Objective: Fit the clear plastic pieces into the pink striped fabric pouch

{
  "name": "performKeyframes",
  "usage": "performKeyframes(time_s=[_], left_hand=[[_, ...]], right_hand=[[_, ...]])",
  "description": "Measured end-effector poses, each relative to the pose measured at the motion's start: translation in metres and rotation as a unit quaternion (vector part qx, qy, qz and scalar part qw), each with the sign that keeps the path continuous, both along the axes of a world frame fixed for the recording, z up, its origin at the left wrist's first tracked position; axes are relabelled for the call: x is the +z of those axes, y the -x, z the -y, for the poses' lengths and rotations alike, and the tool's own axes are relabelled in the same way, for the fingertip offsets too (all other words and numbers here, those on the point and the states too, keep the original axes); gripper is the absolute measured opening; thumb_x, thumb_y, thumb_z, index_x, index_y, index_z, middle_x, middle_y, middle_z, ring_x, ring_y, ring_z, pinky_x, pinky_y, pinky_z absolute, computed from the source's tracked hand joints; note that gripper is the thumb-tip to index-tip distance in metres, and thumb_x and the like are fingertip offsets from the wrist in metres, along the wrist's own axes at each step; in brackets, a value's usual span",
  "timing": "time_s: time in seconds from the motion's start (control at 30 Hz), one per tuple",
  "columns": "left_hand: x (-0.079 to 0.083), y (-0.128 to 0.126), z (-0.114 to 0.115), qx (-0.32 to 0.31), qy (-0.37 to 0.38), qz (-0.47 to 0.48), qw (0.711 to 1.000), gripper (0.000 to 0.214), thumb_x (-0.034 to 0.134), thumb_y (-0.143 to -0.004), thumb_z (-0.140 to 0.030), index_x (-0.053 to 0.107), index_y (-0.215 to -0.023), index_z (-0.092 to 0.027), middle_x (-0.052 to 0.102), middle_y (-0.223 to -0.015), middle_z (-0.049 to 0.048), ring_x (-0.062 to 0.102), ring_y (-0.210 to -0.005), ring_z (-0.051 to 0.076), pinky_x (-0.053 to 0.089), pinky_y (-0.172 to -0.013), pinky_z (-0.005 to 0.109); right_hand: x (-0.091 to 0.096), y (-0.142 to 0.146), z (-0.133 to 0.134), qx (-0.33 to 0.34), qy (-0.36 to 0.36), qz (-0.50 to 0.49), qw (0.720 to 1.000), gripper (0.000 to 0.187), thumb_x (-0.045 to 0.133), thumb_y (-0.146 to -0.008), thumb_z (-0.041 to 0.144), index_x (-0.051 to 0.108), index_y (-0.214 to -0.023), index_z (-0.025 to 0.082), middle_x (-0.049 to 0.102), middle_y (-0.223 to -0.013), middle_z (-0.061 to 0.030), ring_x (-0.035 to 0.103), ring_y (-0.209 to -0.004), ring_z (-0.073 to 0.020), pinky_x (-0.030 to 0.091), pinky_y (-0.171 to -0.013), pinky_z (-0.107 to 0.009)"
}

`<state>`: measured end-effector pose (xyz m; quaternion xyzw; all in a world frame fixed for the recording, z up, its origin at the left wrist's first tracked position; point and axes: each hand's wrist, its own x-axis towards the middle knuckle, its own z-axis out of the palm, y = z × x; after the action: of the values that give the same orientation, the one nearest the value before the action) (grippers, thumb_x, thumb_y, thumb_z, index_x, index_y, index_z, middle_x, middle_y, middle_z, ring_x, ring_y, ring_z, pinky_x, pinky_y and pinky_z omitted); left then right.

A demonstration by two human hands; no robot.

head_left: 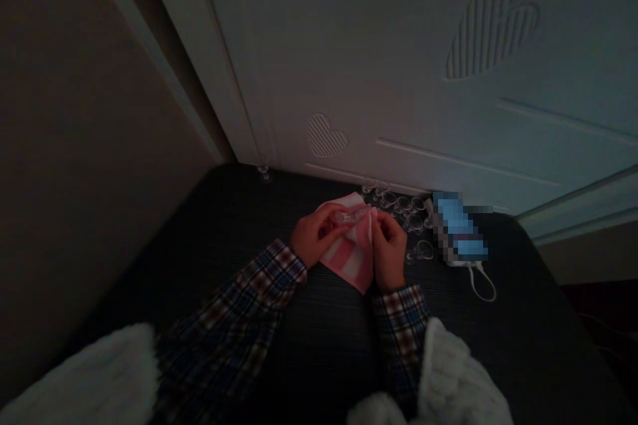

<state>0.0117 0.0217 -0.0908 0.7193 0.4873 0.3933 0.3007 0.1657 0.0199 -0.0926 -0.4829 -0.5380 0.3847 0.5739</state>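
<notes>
A pink-and-white cloth (pixel 343 259) is spread between my two hands above the dark table. My left hand (pixel 316 234) is closed round a small clear piece (pixel 350 216), which looks like a tiny stemmed glass and lies against the cloth. Pinched at the cloth's right edge are the fingers of my right hand (pixel 389 249); whether they also touch the clear piece is hidden. Just beyond and to the right of my right hand stand several small clear stemmed glasses (pixel 403 204), dim and hard to make out singly.
Another small clear glass (pixel 263 171) stands alone at the table's back left. Right of the group is a phone with a lit, blurred screen (pixel 458 226) and a white cable (pixel 491 292). A pale panel with raised hearts (pixel 326 136) borders the back of the black table (pixel 209 239).
</notes>
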Motion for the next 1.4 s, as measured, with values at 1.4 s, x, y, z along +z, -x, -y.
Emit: performKeyframes(time_s=[1.4], left_hand=[[-0.004,0.0015,-0.0011,0.002,-0.007,-0.012,1.0,0.032,0.051,-0.081,-0.037,0.053,-0.107,-0.019,0.058,-0.068,-0.0015,0.054,-0.055,0.01,0.042,-0.051,0.02]], right_hand=[[-0.0012,-0.0002,-0.0005,-0.004,0.005,0.001,1.0,0.024,0.049,-0.079,0.039,0.056,-0.071,0.017,0.051,-0.062,0.0028,0.044,-0.058,-0.0093,0.034,-0.052,-0.02]])
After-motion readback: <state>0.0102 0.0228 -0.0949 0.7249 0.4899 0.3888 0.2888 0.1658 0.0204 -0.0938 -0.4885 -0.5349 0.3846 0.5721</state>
